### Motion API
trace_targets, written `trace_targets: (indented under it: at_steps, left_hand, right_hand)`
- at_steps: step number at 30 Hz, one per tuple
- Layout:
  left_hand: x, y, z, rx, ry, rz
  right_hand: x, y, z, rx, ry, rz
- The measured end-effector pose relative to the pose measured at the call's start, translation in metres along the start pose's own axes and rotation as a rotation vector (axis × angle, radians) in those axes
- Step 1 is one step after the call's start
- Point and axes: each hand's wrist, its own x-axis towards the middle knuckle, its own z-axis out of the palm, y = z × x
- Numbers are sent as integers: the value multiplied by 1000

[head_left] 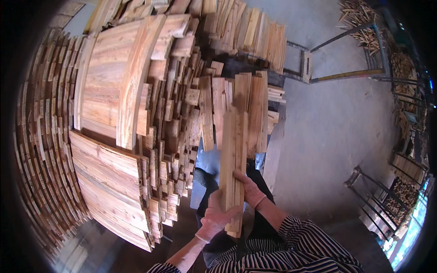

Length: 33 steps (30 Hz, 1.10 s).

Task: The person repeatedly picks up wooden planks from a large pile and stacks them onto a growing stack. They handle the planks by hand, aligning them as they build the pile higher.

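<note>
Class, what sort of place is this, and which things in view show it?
Probably a timber workshop or wood store: the big plank stack, the boards being held, and the pile of sticks.

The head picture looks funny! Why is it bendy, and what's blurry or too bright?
Head view: the fisheye lens bends the left stack into curves and leaves the corners black; head view: the left hand and the far end of the held boards look smeared, probably from movement; head view: the strip at lower right glares bluish-white, hiding detail.
</note>
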Motion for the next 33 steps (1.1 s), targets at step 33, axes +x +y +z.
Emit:
trace_targets:
  at_steps: [33]
  left_hand:
    - [-9,8,-205,-1893,332,512]
  right_hand:
    - [-69,9,358,-1998,-453,-1027]
